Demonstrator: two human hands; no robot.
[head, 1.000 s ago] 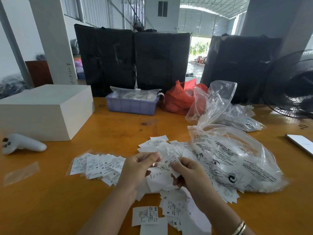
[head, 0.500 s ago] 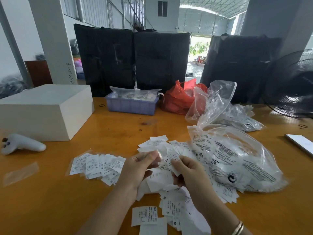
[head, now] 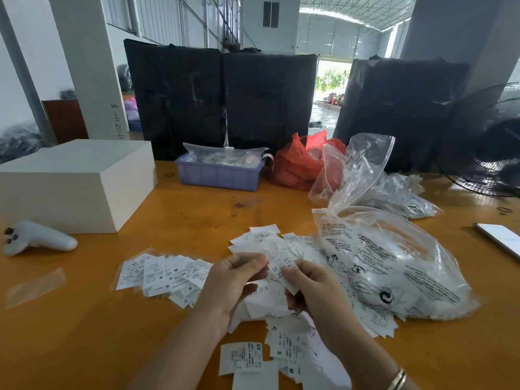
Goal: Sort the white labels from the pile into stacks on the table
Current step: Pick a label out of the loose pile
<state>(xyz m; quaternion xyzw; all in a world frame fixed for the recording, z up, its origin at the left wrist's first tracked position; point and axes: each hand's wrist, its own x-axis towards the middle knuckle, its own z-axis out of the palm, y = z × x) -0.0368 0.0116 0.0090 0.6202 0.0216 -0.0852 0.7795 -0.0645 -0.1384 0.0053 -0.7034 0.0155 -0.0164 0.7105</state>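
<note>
Warehouse bench, orange table (head: 84,319). Pile (head: 284,249) of white labels sits mid-table. Both hands hover just nearer than the pile: left hand (head: 233,280) and right hand (head: 315,288) pinch one label (head: 277,270), seemingly marked XS. Over the last second the hands barely shifted; label not yet placed. Spread stack (head: 163,274) lies left of the pile.

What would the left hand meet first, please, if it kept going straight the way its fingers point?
Probably the label that the left hand and right hand both pinch; beyond it, the right hand, though depth is unclear.
</note>
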